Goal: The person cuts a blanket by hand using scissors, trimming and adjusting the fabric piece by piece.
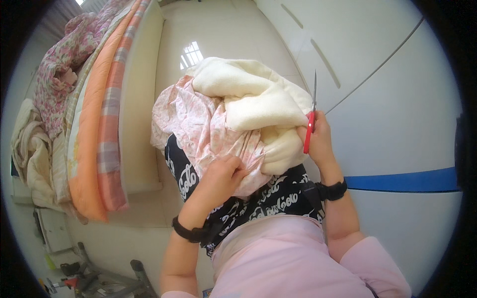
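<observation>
A bunched pink floral fabric and a thick cream fleecy quilt lie heaped over my lap, on black patterned trousers. My left hand pinches a fold of the floral fabric near its lower edge. Red-handled scissors are held in my right hand, blades pointing away from me. That hand rests against the right edge of the cream quilt; its fingertips are partly hidden by the scissors and quilt.
A bed with an orange quilt, checked bedding and a floral quilt stands at left. White cabinets with a blue stripe rise at right. A grey metal frame stands on the floor at lower left.
</observation>
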A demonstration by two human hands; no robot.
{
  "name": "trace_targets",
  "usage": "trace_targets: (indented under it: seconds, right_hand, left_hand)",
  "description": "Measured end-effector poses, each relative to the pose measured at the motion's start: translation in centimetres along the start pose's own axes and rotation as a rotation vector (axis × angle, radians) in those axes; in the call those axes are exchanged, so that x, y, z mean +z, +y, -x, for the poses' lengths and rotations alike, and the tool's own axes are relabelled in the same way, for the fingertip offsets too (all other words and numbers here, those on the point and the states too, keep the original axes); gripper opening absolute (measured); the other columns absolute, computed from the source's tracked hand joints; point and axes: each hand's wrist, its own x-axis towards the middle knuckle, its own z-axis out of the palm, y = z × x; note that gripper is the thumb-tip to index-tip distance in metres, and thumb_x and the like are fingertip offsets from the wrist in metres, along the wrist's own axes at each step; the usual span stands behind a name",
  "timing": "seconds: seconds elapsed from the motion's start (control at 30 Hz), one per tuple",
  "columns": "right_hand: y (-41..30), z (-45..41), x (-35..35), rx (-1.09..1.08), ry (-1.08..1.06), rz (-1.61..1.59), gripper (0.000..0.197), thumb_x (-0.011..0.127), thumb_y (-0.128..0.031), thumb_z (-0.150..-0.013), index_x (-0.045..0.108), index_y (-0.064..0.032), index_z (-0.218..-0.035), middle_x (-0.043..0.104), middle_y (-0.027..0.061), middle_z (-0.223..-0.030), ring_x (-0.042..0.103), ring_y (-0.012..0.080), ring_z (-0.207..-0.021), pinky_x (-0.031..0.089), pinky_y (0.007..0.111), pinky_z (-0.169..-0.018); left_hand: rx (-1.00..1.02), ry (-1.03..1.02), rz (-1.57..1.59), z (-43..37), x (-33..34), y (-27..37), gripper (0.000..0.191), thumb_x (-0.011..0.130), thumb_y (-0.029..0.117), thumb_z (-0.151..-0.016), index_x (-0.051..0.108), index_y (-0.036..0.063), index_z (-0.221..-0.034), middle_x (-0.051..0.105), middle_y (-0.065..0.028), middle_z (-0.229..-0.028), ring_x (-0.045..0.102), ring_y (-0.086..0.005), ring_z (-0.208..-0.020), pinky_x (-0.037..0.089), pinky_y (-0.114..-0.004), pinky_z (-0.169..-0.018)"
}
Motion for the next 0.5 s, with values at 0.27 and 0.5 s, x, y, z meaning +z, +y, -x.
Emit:
trace_targets:
  seconds: [0.27, 0.5]
  right_hand:
    - [-1.1, 0.9, -2.2, -0.009, -0.192, 0.123, 0.040, 0.071, -0.008, -0.073, 0.049, 0.0016, -0.105, 0.061, 0.0099, -0.084, 0.059, 0.0177, -0.073, 0.049, 0.031, -0.069]
    - [-7.7, -1.7, -0.6, -0.202, -0.073, 0.383, 0.064, 0.085, -0.022, -0.068, 0.046, 0.0000, -0.114, 0.061, 0.0182, -0.098, 0.061, 0.0374, -0.090, 0.049, 0.040, -0.078]
  left_hand:
    - [-0.008, 0.529, -0.352, -4.2, -0.2, -5.3, 0.039, 0.069, 0.032, -0.086, 0.061, 0.0007, -0.108, 0.064, -0.0148, -0.082, 0.061, -0.0303, -0.076, 0.049, -0.037, -0.076]
    - [-0.512, 0.319, 0.560, -4.2, 7.0, -8.6, 0.037, 0.055, 0.033, -0.097, 0.063, -0.0025, -0.102, 0.063, -0.0084, -0.075, 0.056, -0.0142, -0.072, 0.046, -0.031, -0.068]
